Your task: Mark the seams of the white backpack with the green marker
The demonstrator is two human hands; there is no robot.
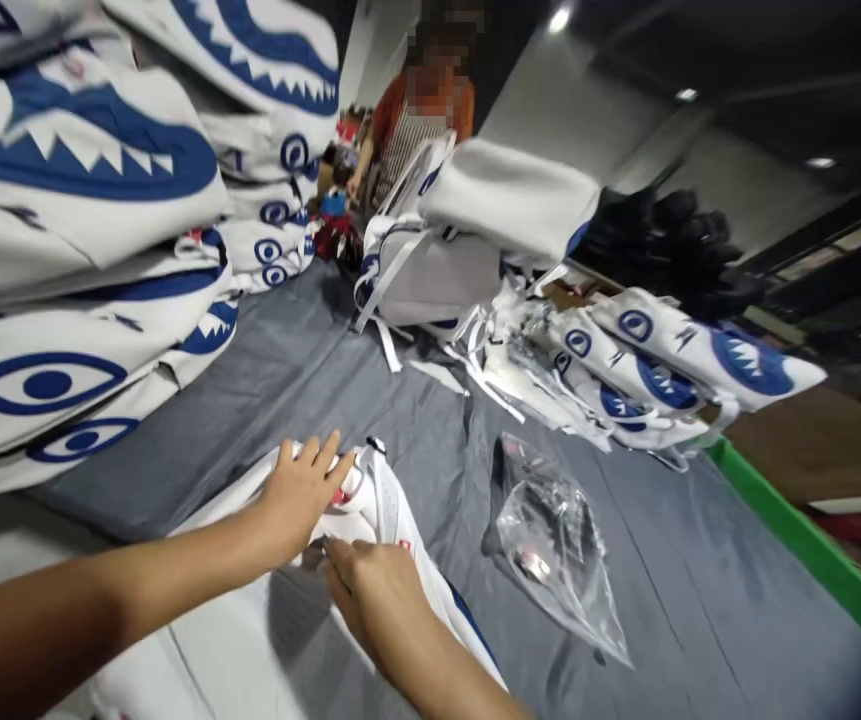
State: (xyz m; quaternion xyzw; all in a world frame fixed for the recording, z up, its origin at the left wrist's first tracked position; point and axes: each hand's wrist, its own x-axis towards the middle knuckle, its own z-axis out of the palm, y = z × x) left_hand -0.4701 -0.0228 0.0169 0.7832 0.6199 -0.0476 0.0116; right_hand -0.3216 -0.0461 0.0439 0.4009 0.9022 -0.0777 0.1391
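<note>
Lots of white bags (92,240) w/ blue eyes & teeth stacked on the left. Next, a white backpack (224,640) lying on the gray sheet (302,365), right in front of the person. Left hand (302,495) is flat near its top end, fingers loosely spread, not gripping anything afaict. Right hand (381,585) is just beside it, fingers curled against the backpack, can't tell what they're pinching tbh. Co-worker (415,150) in orange in the bg, then a clear plastic bag (557,545), more eye-print bags (651,365) & a green edge (797,545).
</note>
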